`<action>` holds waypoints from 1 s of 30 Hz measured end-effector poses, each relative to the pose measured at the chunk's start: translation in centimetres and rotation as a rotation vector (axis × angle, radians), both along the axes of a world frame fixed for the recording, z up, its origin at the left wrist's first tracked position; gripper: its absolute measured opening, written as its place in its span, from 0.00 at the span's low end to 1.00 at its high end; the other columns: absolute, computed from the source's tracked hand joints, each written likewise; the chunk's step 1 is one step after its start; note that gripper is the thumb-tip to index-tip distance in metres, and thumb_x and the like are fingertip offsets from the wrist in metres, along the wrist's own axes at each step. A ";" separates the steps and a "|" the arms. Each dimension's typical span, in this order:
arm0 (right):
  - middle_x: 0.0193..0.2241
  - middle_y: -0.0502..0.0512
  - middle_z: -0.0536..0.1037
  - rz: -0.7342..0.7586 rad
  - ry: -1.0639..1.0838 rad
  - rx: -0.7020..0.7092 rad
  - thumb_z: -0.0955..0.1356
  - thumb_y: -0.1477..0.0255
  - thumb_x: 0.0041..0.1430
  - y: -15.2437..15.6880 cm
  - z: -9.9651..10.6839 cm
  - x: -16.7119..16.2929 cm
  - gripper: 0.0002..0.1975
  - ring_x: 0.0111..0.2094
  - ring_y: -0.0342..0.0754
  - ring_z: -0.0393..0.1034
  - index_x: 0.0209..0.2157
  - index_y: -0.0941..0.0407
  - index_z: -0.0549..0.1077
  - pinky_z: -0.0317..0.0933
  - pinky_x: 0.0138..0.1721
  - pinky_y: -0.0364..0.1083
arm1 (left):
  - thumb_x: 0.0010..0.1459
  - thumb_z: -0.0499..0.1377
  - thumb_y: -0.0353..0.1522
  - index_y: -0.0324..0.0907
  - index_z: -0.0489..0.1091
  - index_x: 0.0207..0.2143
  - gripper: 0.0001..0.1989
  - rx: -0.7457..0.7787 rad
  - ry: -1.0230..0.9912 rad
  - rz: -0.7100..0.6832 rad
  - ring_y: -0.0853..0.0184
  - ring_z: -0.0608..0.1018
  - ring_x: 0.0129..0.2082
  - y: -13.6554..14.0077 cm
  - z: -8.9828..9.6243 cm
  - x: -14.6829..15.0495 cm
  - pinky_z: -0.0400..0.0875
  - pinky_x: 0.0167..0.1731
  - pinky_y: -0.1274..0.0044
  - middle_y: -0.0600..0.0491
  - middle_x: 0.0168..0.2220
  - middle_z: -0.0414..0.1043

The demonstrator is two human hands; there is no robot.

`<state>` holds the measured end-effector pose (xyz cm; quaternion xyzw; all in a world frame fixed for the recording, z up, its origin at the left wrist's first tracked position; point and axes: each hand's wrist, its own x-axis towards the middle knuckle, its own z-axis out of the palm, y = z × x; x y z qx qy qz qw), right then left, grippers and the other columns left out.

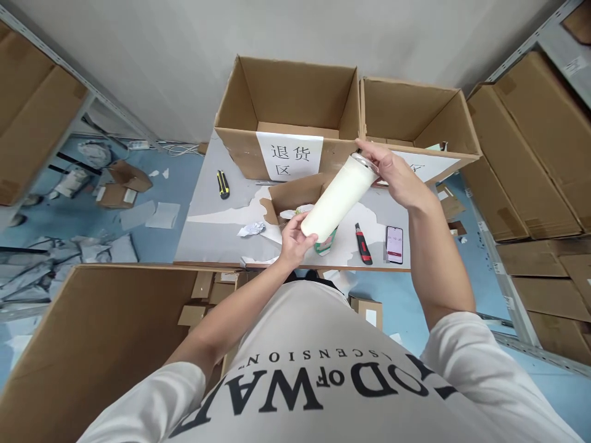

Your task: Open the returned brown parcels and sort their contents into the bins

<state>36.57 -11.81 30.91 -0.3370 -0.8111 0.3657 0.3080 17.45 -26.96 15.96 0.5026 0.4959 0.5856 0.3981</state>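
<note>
A tall white tumbler (339,195) with a shiny metal rim is held tilted above the table, its top end to the upper right. My left hand (296,239) grips its lower end, thumb and fingers closed on it. At the upper end, my right hand (390,172) is closed round the rim, and some of its fingers are hidden behind the tumbler. Beneath it stands a small opened cardboard box (295,192), partly covered by the tumbler. Close to my left hand are a green and white package (325,245) and a crumpled white paper (252,229).
Two big open cardboard boxes, one labelled (235,147) and one smaller (415,111), line the table's back. A yellow-black box cutter (223,184), a red-black box cutter (362,244) and a phone (394,245) lie on the table. A large carton (115,332) stands at lower left.
</note>
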 end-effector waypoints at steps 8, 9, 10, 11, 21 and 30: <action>0.51 0.56 0.74 0.082 0.121 -0.194 0.63 0.45 0.57 -0.1 -1.9 -1.3 0.32 0.49 0.54 0.71 0.57 0.47 0.67 0.69 0.41 0.57 | 0.56 0.41 0.60 0.37 0.59 0.59 0.43 -0.455 -0.655 -0.352 0.54 0.80 0.44 -1.8 2.0 1.2 0.74 0.47 0.59 0.38 0.48 0.75; 0.51 0.55 0.74 0.074 0.138 -0.202 0.63 0.45 0.56 -0.1 -2.3 -1.5 0.32 0.48 0.53 0.71 0.56 0.47 0.67 0.70 0.41 0.56 | 0.56 0.40 0.60 0.36 0.61 0.58 0.43 -0.484 -0.692 -0.357 0.53 0.80 0.44 -1.9 2.1 1.3 0.73 0.48 0.59 0.38 0.47 0.75; 0.50 0.55 0.75 0.061 0.149 -0.206 0.63 0.45 0.56 -0.1 -2.6 -1.7 0.31 0.48 0.53 0.71 0.56 0.47 0.67 0.70 0.40 0.55 | 0.56 0.40 0.60 0.35 0.61 0.58 0.43 -0.505 -0.714 -0.362 0.53 0.80 0.44 -2.0 2.2 1.4 0.73 0.48 0.58 0.38 0.47 0.76; 0.49 0.55 0.75 0.047 0.154 -0.206 0.63 0.45 0.56 -0.1 -2.8 -1.9 0.31 0.47 0.52 0.72 0.55 0.47 0.68 0.70 0.40 0.54 | 0.56 0.40 0.60 0.35 0.61 0.59 0.43 -0.516 -0.725 -0.366 0.52 0.79 0.45 -2.0 2.3 1.6 0.72 0.49 0.58 0.38 0.47 0.76; 0.44 0.52 0.75 -0.006 0.222 -0.245 0.64 0.45 0.55 0.1 -3.0 -2.0 0.29 0.44 0.50 0.71 0.52 0.47 0.69 0.70 0.40 0.53 | 0.45 0.66 0.51 0.49 0.56 0.56 0.40 -0.221 -0.578 -0.098 0.55 0.73 0.54 -2.1 1.3 2.8 0.71 0.50 0.59 0.44 0.60 0.63; 0.55 0.53 0.69 0.148 0.339 -0.293 0.69 0.42 0.45 -0.2 -1.8 -1.4 0.32 0.54 0.56 0.66 0.47 0.46 0.69 0.67 0.47 0.56 | 0.44 0.68 0.47 0.45 0.64 0.49 0.32 -0.304 -0.852 -0.090 0.54 0.75 0.51 -2.3 2.4 2.4 0.71 0.50 0.58 0.47 0.52 0.71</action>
